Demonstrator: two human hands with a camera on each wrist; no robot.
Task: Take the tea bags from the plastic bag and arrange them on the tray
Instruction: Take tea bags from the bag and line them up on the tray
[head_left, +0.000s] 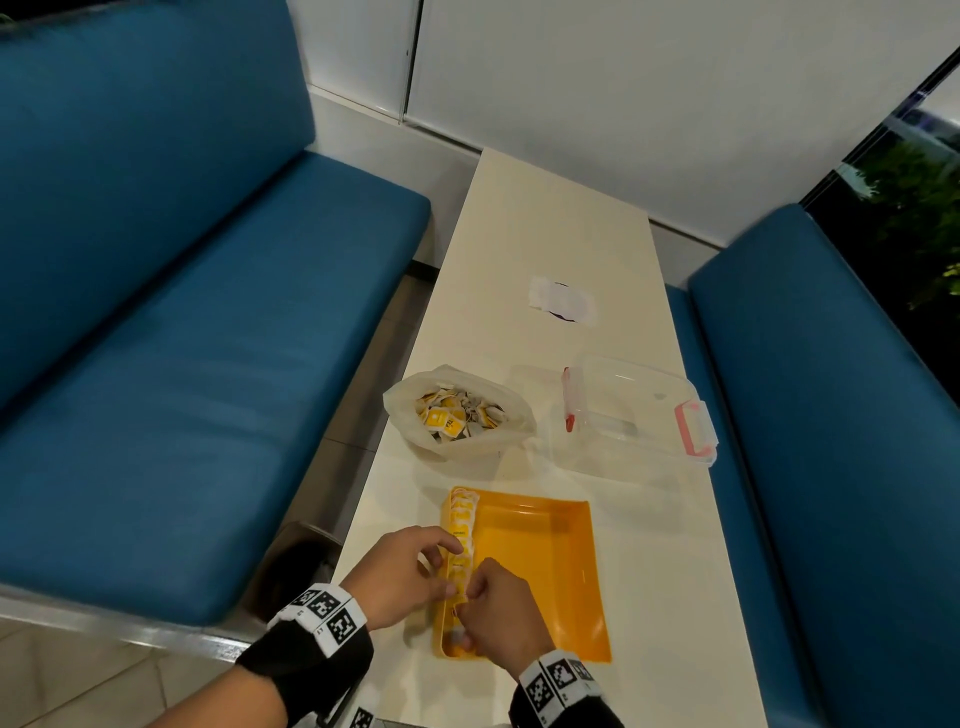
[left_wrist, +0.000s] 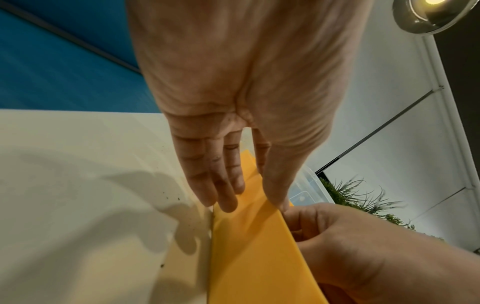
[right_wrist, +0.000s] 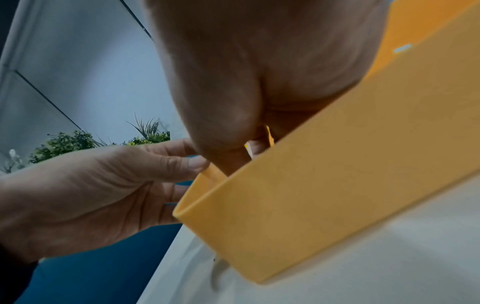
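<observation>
An orange tray (head_left: 545, 561) lies on the near part of the table, with a row of yellow-and-white tea bags (head_left: 461, 525) standing along its left wall. My right hand (head_left: 470, 597) is inside the tray's near left corner and pinches a tea bag (right_wrist: 246, 146) at the row's near end. My left hand (head_left: 441, 566) reaches over the left wall (left_wrist: 246, 257), relaxed fingers touching the row and the wall's outside, thumb at the rim. The open plastic bag (head_left: 457, 415) with several tea bags sits beyond the tray.
A clear lidded container (head_left: 634, 415) with pink clips stands right of the bag. A small white and purple wrapper (head_left: 563, 301) lies farther up the narrow cream table (head_left: 675, 571). Blue benches (head_left: 182, 338) flank both sides.
</observation>
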